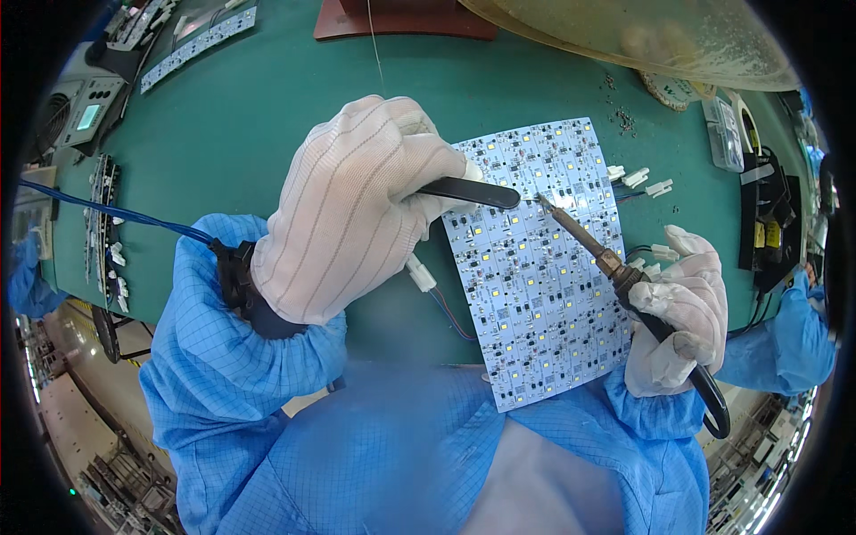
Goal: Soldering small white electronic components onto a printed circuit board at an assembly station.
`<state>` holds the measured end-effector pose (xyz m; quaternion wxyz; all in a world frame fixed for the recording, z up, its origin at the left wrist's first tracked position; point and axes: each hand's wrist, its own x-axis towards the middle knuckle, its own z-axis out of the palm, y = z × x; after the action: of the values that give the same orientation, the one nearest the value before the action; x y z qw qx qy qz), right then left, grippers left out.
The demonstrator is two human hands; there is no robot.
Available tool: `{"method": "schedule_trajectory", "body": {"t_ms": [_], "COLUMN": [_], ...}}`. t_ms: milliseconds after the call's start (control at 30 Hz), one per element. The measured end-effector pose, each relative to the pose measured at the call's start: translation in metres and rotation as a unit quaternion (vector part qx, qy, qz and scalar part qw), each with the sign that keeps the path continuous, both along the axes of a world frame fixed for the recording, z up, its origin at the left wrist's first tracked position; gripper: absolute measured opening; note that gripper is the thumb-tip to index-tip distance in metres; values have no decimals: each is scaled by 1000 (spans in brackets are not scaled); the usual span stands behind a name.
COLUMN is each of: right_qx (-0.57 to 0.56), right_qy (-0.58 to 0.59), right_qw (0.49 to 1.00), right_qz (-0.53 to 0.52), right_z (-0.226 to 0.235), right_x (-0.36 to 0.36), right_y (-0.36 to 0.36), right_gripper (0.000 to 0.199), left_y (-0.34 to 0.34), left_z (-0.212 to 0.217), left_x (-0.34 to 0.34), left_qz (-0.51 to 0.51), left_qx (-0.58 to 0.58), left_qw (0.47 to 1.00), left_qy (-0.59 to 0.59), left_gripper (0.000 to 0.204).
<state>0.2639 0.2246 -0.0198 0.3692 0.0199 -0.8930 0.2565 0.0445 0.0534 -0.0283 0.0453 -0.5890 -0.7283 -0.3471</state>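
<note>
A white LED circuit board [535, 294], dotted with small yellow and black parts, lies tilted in front of me. My left hand [352, 196], in a striped white glove, is closed round black tweezers [473, 192], whose rounded end sticks out over the board. A thin solder wire [374, 45] runs down from above to behind this hand; its end is hidden. My right hand [682, 316], gloved too, grips a soldering iron [588, 242] by its black handle. The iron's tip meets the board's upper middle, just right of the tweezers.
White connectors on thin leads [635, 178] lie along the board's right edge, another connector [421, 274] at its left. Far back are a brown stand base [406, 22] and a large translucent cover [642, 36]. LED strips [201, 46], a soldering station [92, 114] and a blue cord [125, 212] sit leftward.
</note>
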Motion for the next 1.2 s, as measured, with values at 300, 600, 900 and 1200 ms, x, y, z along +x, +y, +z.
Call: {"method": "schedule_trajectory", "body": {"t_ms": [300,600,900,1200], "right_qx": [7,-5,-25,-26], "right_qy": [-6,0,13,6], "right_qw": [1000,1000,999,999], "right_qz": [-6,-26,-42,-24], "right_z": [2,1,0,1], "right_x": [0,3,2,-2], "right_y": [-1,-3,-4,-2], "right_gripper": [52,52,54,47], "left_y": [1,1,0,1], "left_z": [-2,-1,0,-1], "left_x": [0,0,-3,-3], "left_qz": [0,-6,-7,-6], "left_qx": [-1,-3,14,0], "left_qw": [1000,1000,1000,1000], "left_qy": [7,2,-7,6], "left_gripper": [23,23,24,27]}}
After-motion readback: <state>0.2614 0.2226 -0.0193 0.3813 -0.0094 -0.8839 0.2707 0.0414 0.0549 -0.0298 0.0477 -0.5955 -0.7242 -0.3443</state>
